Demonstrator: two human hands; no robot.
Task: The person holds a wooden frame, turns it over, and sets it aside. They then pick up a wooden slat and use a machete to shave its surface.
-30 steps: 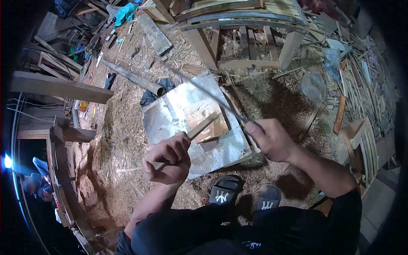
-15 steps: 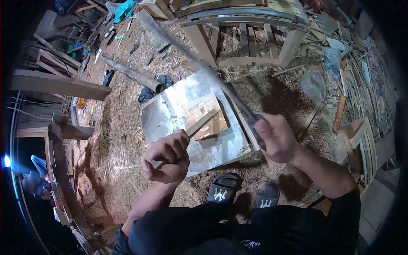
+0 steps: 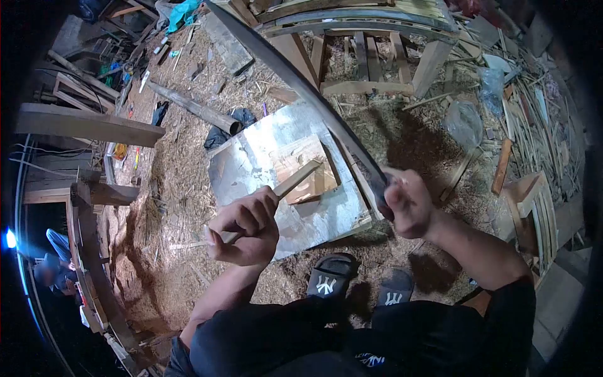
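My left hand (image 3: 246, 229) is closed round a short wooden stick (image 3: 298, 178), whose far end lies over a wooden block (image 3: 300, 157). The block rests on a pale, worn board (image 3: 251, 160) on the ground. In my right hand (image 3: 409, 204) is the dark handle of a long, curved blade (image 3: 295, 81). The blade slants up and to the left, above the board, and its tip reaches the top edge of the view. Blade and stick are apart.
Wood shavings cover the ground. A wooden frame (image 3: 367, 89) stands beyond the board, and a log (image 3: 195, 113) lies to its left. Thin strips (image 3: 534, 125) are piled at the right, near a plastic bag (image 3: 463, 125). Another person (image 3: 56, 273) is at the far left.
The long blade now reaches further up and left and looks less blurred. My right hand has turned slightly. My left hand and the stick have hardly moved.
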